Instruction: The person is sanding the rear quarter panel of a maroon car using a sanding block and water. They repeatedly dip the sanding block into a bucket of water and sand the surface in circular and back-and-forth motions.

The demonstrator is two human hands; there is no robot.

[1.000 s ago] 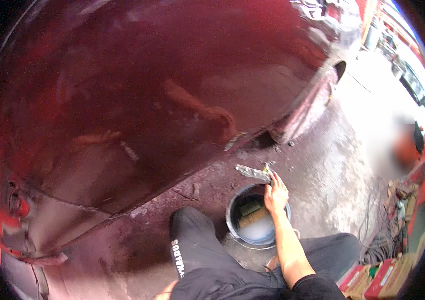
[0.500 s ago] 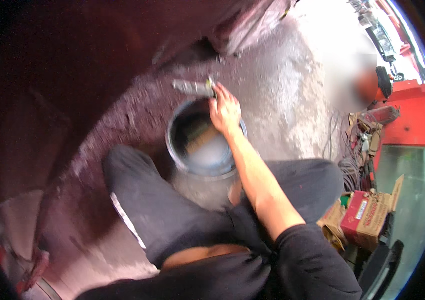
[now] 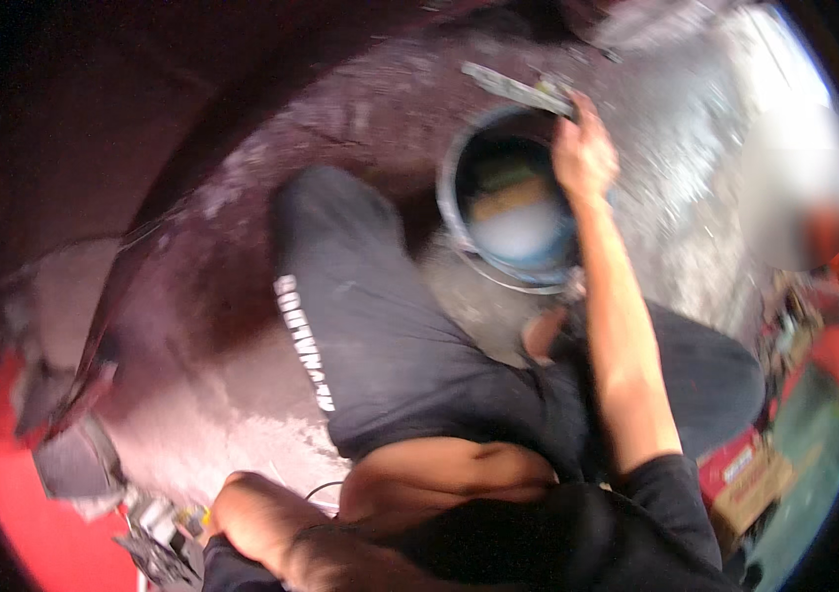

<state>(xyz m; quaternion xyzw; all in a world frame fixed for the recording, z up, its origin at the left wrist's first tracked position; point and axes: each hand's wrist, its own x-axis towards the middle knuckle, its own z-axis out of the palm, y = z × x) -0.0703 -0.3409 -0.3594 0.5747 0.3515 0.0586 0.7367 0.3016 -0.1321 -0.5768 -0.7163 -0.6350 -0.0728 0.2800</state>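
My right hand (image 3: 585,153) is over the far right rim of a dark bucket (image 3: 451,202). Its curled fingers are closed at one end of a long, pale, flat strip-like thing (image 3: 518,87). Blur hides its exact kind. That strip extends leftward beyond the bucket's far edge. Inside the bucket show a yellow-brown block-like patch (image 3: 506,200) and a cloudy whitish area (image 3: 523,235). My bent left arm (image 3: 261,513) shows at the lower left, while the left hand is hidden.
My bent legs (image 3: 360,286) flank the bucket on the stained floor (image 3: 676,168). A dark, curved body (image 3: 74,148) hangs over the left side. Cardboard boxes (image 3: 750,483) stand at right; assorted small items (image 3: 158,533) lie at lower left.
The view has shifted, so the bucket and right hand appear farther right and higher. My left arm has come into view at the lower left. The right hand stays at the strip's end.
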